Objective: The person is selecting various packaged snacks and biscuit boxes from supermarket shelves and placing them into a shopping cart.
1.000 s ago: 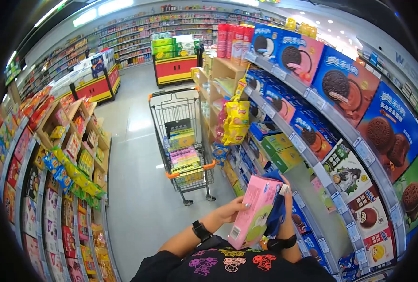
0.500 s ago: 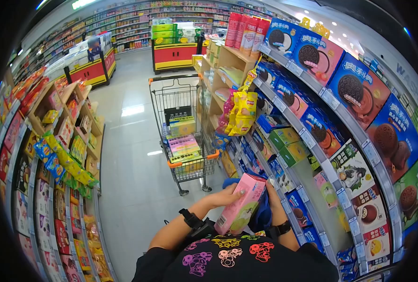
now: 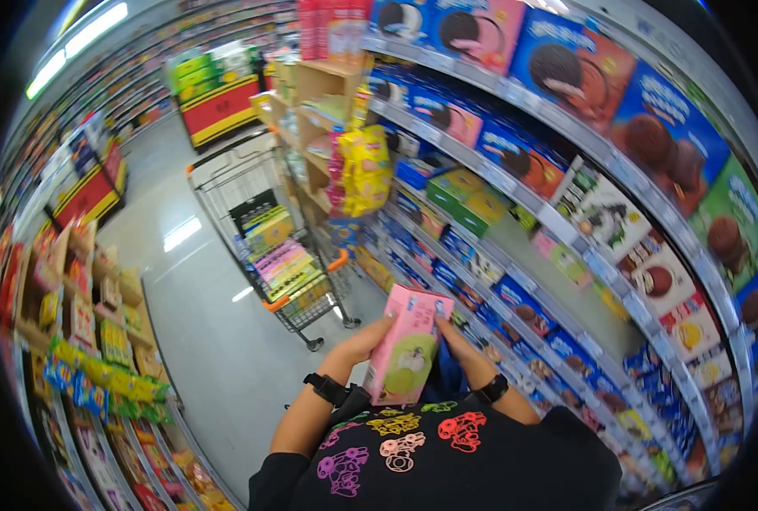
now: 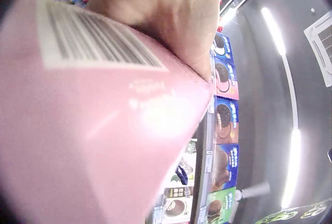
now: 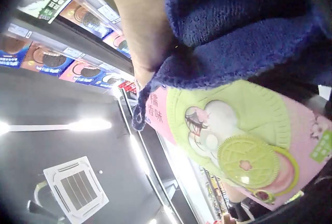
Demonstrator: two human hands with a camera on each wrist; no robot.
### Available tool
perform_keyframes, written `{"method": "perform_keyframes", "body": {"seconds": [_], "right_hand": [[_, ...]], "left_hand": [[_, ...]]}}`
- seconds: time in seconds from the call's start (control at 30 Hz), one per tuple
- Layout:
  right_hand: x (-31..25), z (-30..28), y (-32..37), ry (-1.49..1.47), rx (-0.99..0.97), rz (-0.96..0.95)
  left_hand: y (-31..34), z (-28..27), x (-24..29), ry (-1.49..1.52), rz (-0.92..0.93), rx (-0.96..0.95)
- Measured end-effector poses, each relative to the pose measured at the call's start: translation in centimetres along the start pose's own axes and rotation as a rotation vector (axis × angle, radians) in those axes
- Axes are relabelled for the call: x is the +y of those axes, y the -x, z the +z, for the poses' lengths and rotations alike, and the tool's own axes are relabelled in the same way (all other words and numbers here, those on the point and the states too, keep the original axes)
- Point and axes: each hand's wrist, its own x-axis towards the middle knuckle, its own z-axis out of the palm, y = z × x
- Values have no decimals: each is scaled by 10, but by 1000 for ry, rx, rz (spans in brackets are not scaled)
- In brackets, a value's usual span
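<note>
The box (image 3: 406, 345), a pink carton with a green round picture on its face, was held upright in front of the chest. The left hand (image 3: 369, 337) wrapped its fingers round the box's upper left edge at 9 o'clock. The right hand (image 3: 450, 334) sat at 3 o'clock with a blue cloth (image 3: 444, 376) bunched in its curled fingers against the box's right side. How far those fingers reached round the carton itself could not be told.

The box looked light and stiff, thin card with flat glossy faces. It would probably dent at the corners if squeezed, and the contents may well be brittle. The shiny card could slip, so the long side edges, where both hands already sat, seemed the best places to hold. The soft cloth between palm and card may have made the right side less sure.

In the left wrist view the box (image 4: 93, 130) showed a barcode (image 4: 88, 39) on its end panel, just under the left hand (image 4: 166, 11). In the right wrist view the cloth (image 5: 244, 37) overlapped the box (image 5: 244, 146) at 12 o'clock. A few Chinese characters (image 5: 154, 111) stood at its 9 o'clock edge, partly hidden and not fully readable.

A cart (image 3: 285, 264) stood at 10 o'clock. Shelves (image 3: 558, 223) from 12 to 4 o'clock carried blue cookie boxes (image 3: 651, 140), their writing blurred.
</note>
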Motion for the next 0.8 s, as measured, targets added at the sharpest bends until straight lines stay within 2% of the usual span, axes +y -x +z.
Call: {"method": "perform_keyframes", "body": {"seconds": [0.07, 0.17, 0.23, 0.3, 0.4, 0.5, 0.63, 0.73, 0.77, 0.8], "right_hand": [[2, -1, 3, 15, 46, 89], [-19, -7, 26, -89, 121, 333], [-25, -7, 35, -74, 159, 223], [-38, 3, 45, -44, 253, 172], [-19, -18, 40, -38, 212, 221], [-10, -29, 42, -67, 231, 21], [-22, -48, 59, -144, 249, -26], [-37, -43, 65, -388, 296, 4], [-40, -45, 63, -394, 277, -3], [-41, -47, 60, -363, 285, -60]], "left_hand": [[-6, 6, -5, -44, -25, 72], [-26, 16, -19, -265, -5, -4], [-35, 15, -14, -511, 55, -21], [-24, 33, -5, -474, 25, 5], [-27, 39, -15, -345, 20, 12], [-32, 35, -24, -267, 29, -38], [-40, 50, -21, -129, 63, -111], [-45, 66, 1, -344, 200, 2], [-38, 87, 21, -244, 254, 26], [-40, 92, 29, -282, 311, 38]]}}
